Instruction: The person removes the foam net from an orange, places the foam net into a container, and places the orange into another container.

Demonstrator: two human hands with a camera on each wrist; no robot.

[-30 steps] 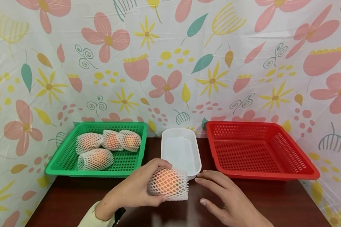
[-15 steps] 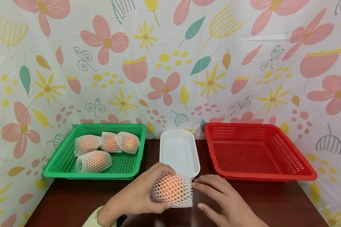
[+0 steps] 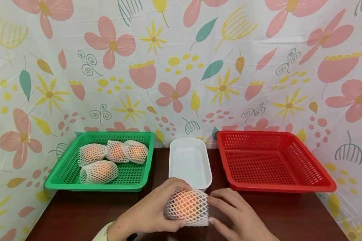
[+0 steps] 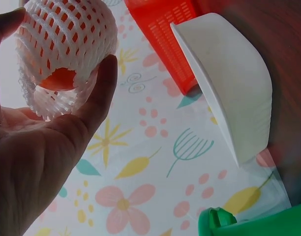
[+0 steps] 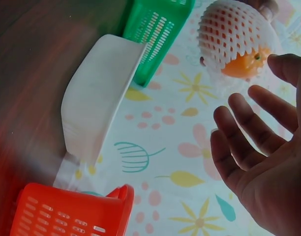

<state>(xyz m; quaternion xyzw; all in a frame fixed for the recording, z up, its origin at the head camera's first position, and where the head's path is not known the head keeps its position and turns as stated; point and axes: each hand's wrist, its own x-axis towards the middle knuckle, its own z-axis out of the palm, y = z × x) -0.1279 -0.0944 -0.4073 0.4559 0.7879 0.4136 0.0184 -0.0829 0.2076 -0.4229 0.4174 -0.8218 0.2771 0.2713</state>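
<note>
My left hand [image 3: 151,211] holds an orange [image 3: 186,205] in a white foam net sleeve, fingers over the top and thumb underneath. The sleeve's loose end points toward my right hand [image 3: 236,212]. My right hand has its fingers spread and slightly bent, with fingertips right at the sleeve's edge. In the right wrist view, bare orange peel [image 5: 244,64] with a small green stem spot shows at the sleeve's opening. The left wrist view shows the sleeved fruit [image 4: 67,39] between thumb and fingers, with a patch of peel at the sleeve's other end.
Behind the hands stands a white plastic tray [image 3: 189,160]. A green basket [image 3: 132,185] at the left holds several net-sleeved fruits [image 3: 101,171]. At the right is a red basket [image 3: 259,167] with nothing in it. A patterned cloth [image 3: 175,83] hangs behind the dark table [image 3: 87,214].
The left hand has brought the sleeved orange slightly right and closer to the body. The sleeve's loose end now meets the right hand's fingertips; a gap showed between them earlier.
</note>
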